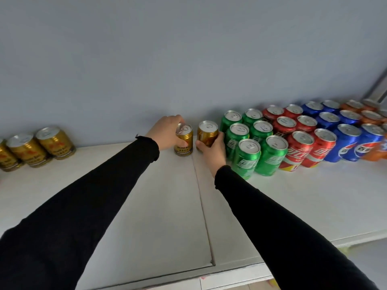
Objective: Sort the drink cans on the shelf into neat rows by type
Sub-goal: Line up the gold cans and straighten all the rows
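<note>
Two short gold cans stand near the wall at mid-shelf. My left hand [166,130] wraps the left gold can [184,141] from its left side. My right hand [212,150] grips the right gold can [207,132] from the front and lifts it slightly. To the right stand neat rows by type: green cans [249,158], red cans [299,150], blue cans [347,141] and orange cans [374,117]. Three more gold cans [41,146] sit grouped at the far left.
The white shelf top [159,206] has a seam running front to back just below my right hand. A pale blue-grey wall [188,59] backs the shelf. The shelf's front edge runs along the lower right, with floor beyond.
</note>
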A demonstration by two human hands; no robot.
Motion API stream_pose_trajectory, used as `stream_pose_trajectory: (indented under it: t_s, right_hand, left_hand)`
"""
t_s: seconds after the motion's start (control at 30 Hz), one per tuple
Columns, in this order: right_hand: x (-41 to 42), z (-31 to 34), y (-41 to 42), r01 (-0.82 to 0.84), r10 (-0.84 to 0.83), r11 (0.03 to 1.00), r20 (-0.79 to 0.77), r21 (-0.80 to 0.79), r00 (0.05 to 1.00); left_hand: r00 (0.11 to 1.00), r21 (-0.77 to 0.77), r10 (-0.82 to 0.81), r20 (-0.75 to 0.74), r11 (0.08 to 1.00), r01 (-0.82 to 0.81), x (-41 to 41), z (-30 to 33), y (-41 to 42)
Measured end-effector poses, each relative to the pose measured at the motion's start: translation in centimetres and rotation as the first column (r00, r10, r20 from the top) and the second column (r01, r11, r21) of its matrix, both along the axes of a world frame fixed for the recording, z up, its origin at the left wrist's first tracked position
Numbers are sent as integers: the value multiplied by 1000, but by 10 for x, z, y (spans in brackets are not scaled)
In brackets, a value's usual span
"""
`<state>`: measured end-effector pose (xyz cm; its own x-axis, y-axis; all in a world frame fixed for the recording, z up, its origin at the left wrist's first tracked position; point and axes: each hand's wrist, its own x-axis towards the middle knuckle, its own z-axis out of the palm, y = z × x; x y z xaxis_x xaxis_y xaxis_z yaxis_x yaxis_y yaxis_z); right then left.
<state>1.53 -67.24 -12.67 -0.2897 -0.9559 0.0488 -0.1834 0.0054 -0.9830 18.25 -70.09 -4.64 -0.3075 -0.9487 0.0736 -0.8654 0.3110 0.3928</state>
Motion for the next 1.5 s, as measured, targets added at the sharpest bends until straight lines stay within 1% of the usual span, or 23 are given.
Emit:
stream_pose_trajectory:
  t_s: [0.07,0.17,0.27,0.43,0.53,0.63,0.7,0.73,0.77,0.87,0.93,1.0,1.13,1.23,1.37,1.5]
  right_hand:
    - [-1,-4,-6,-4,4,1000,15,12,1000]
    - [0,-5,-12,22,-21,1000,-23,13,1000]
    - [1,-4,-14,11,-10,1000,-41,22,999]
    - [-5,-11,-13,-39,42,999,-112,26,993]
    - [0,-11,-13,-29,31,999,-108,23,994]
    - [6,-11,1,-49,47,998,-61,-41,997]
    - [8,-9,19,-52,46,994,-63,-101,997]
    - [11,-9,28,-62,48,986,-98,-153,994]
    - [14,-8,37,-88,51,972,-170,-218,984]
    - [37,2,61,-220,48,923,-471,-316,881]
    - [61,14,71,-312,85,894,-563,-321,822]
    - [92,23,75,-395,143,863,-595,-317,791]
    - [164,27,71,-522,290,813,-597,-259,748]
    - [224,28,64,-568,385,799,-558,-198,735]
    - [300,27,43,-564,508,826,-405,-23,760]
    - [352,20,17,-506,499,861,-307,62,811]
  left_hand:
    - [1000,-22,11,17,1000,-10,-9,-2,-4]
    - [999,-49,25,43,999,-22,-15,-3,-9]
    - [998,-57,27,58,998,-23,-15,-5,-11]
    - [999,-65,29,35,998,-26,-14,-12,-10]
    - [999,-52,43,31,998,-41,-13,-11,-5]
    - [998,-29,57,1,998,-57,-8,-7,9]
    - [997,-43,70,-27,997,-71,1,-6,22]
    - [997,-59,76,-26,995,-77,9,-6,30]
    - [996,-79,81,-21,993,-83,19,-7,38]
    - [995,-125,101,8,987,-100,58,-10,64]
    - [991,-147,130,31,981,-124,90,-11,80]
    - [984,-162,167,62,975,-155,127,-10,94]
    - [965,-180,243,95,958,-224,208,-4,114]
    - [950,-182,284,126,948,-260,270,3,119]
    - [933,-185,321,164,939,-291,350,11,109]
    - [902,-196,350,252,931,-307,403,12,87]
